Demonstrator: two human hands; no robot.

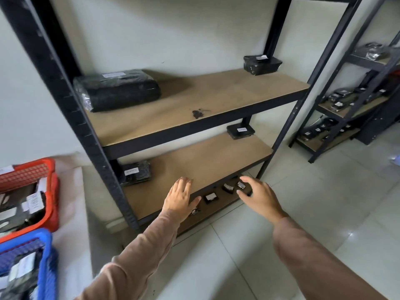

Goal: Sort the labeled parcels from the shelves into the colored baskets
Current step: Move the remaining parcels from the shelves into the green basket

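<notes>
Black plastic-wrapped parcels with white labels sit on the dark metal shelf unit (91, 135) with tan boards: a large black parcel (116, 89) on the upper board, smaller ones below, and small black labelled parcels (210, 198) on the lowest board. Your left hand (180, 197) hovers fingers spread over the lower board's front edge; your right hand (258, 195) reaches, fingers loosely curled and empty, beside those small parcels. The red plastic basket (50, 187) and blue plastic basket (46, 263) stand on the floor at left, both holding parcels.
</notes>
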